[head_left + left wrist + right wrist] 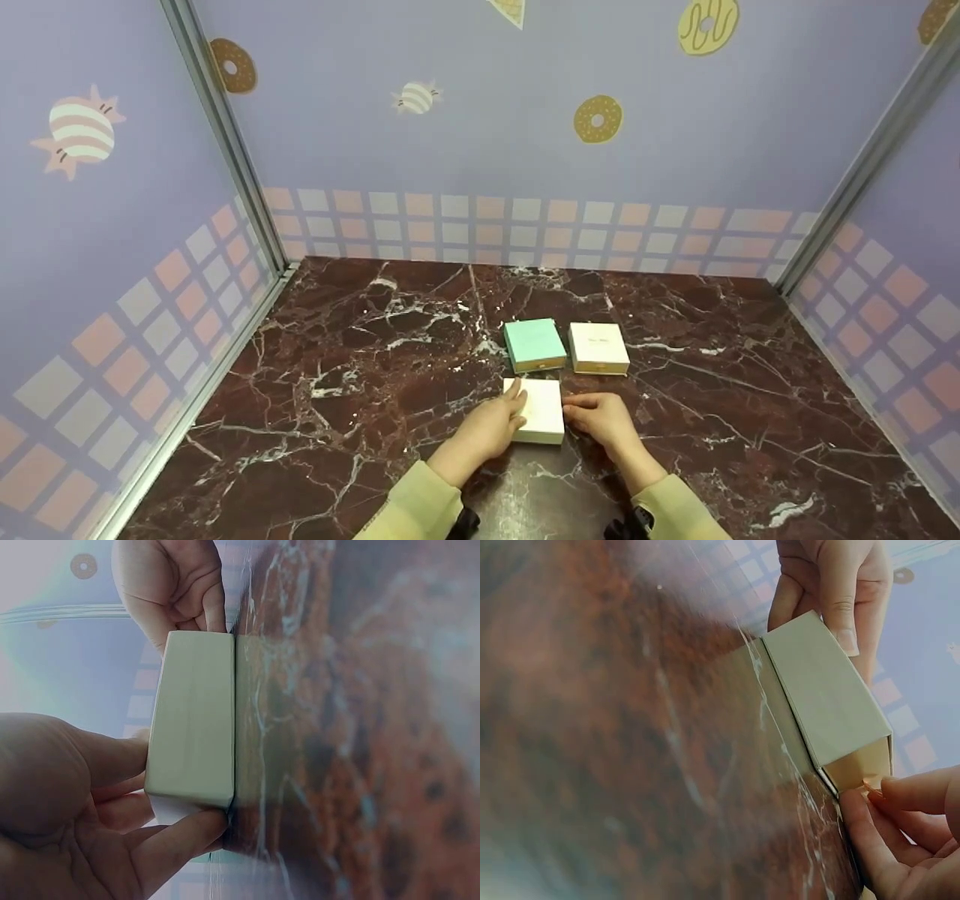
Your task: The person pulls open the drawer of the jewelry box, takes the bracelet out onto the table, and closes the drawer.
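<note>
A small white drawer box [544, 411] lies on the dark marbled tabletop [360, 465], in front of two similar boxes. From its left side my left hand [487, 426] holds it, thumb and fingers spread over its top and edges. My right hand [606, 421] is at the box's right end. In the right wrist view its thumb and forefinger pinch a small ribbon pull tab [871, 787] on the gold-toned end face [855, 766]. The left wrist view shows the plain long side of the white box [193, 716] between both hands.
Behind the held box sit a mint-green box [534, 343] and, to its right, another white box [598, 345] with faint lettering on top. Patterned lilac panels [465, 150] enclose the table at the back and both sides, joined by metal posts [232, 142].
</note>
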Action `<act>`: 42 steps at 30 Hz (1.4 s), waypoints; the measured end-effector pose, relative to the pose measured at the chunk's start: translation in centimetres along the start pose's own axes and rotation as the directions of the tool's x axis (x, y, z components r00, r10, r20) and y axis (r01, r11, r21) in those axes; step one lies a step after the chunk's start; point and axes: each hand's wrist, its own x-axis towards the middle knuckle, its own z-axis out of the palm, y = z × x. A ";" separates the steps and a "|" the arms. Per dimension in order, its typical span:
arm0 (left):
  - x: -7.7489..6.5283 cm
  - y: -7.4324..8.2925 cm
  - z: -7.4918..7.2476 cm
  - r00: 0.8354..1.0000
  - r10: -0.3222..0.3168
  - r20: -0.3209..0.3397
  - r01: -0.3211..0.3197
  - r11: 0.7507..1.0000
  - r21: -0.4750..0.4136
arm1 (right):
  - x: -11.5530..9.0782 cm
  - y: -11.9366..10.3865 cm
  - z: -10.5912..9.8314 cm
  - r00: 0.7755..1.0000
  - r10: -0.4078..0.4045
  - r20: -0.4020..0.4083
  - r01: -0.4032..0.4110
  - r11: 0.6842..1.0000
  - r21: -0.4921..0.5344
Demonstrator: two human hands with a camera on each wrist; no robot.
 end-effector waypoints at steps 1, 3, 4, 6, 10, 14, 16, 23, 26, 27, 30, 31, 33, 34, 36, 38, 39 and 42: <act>0.0 0.0 0.0 1.000 -0.003 0.001 0.003 1.000 0.003 | 0.0 0.0 0.0 1.000 -0.008 -0.001 0.008 1.000 -0.014; 0.1 0.0 0.1 1.000 -0.007 0.003 0.007 1.000 0.010 | 0.0 0.0 0.0 1.000 -0.018 -0.007 0.017 0.999 -0.035; 0.1 0.0 0.0 1.000 -0.007 0.003 0.007 1.000 0.012 | 0.0 0.0 0.0 1.000 -0.020 -0.011 0.019 0.999 -0.045; 0.1 0.0 0.1 1.000 -0.012 0.009 0.012 1.000 0.011 | 0.0 0.1 0.0 1.000 -0.017 -0.022 0.016 0.998 -0.055; 0.0 0.0 0.0 1.000 -0.013 0.011 0.013 1.000 0.012 | 0.1 0.3 0.1 0.999 -0.003 -0.034 0.001 0.999 -0.049; 0.0 0.1 0.0 1.000 -0.015 0.022 0.015 1.000 -0.005 | 0.2 0.5 0.2 0.999 -0.004 -0.035 0.003 0.999 -0.048; 0.0 0.1 -0.1 0.999 -0.016 0.027 0.017 1.000 -0.013 | 0.2 0.6 0.2 0.999 -0.012 -0.033 0.010 0.998 -0.054; 0.0 0.2 -0.3 1.000 -0.010 0.026 0.011 1.000 -0.012 | 0.2 0.6 0.1 0.999 -0.023 -0.040 0.021 0.997 -0.068; -0.1 0.2 -0.3 0.999 -0.018 0.035 0.019 1.000 -0.022 | 0.3 0.5 0.1 0.999 -0.015 -0.038 0.013 0.998 -0.064; 0.0 0.2 -0.3 0.999 -0.020 0.035 0.021 0.999 -0.025 | 0.3 0.5 0.1 0.999 -0.010 -0.035 0.008 0.998 -0.059; -0.1 0.2 -0.3 0.999 -0.018 0.030 0.018 1.000 -0.020 | 0.4 0.4 0.0 1.000 0.001 -0.027 -0.002 0.999 -0.046; -0.1 0.2 -0.3 0.999 -0.017 0.029 0.017 1.000 -0.019 | 0.4 0.4 -0.1 1.000 0.003 -0.025 -0.004 0.999 -0.042; 0.0 0.2 -0.3 1.000 -0.009 0.020 0.009 1.000 -0.011 | 0.4 0.4 -0.1 1.000 0.001 -0.022 -0.002 0.999 -0.041; 0.0 0.1 -0.2 1.000 -0.008 0.018 0.008 1.000 -0.009 | 0.5 0.4 -0.2 1.000 -0.003 -0.020 0.002 0.999 -0.041; 0.0 0.1 -0.2 1.000 -0.011 0.017 0.011 1.000 -0.015 | 0.4 0.4 -0.3 1.000 -0.013 -0.016 0.013 0.999 -0.041; 0.0 0.1 -0.1 1.000 -0.018 0.018 0.018 1.000 -0.026 | 0.4 0.4 -0.4 1.000 -0.018 -0.012 0.018 0.999 -0.040; 0.0 0.0 -0.1 1.000 -0.021 0.018 0.021 0.999 -0.029 | 0.4 0.4 -0.4 1.000 -0.018 -0.010 0.018 0.999 -0.038; 0.1 0.0 -0.1 1.000 -0.020 0.017 0.021 0.999 -0.034 | 0.5 0.4 -0.6 1.000 -0.018 -0.002 0.018 0.999 -0.034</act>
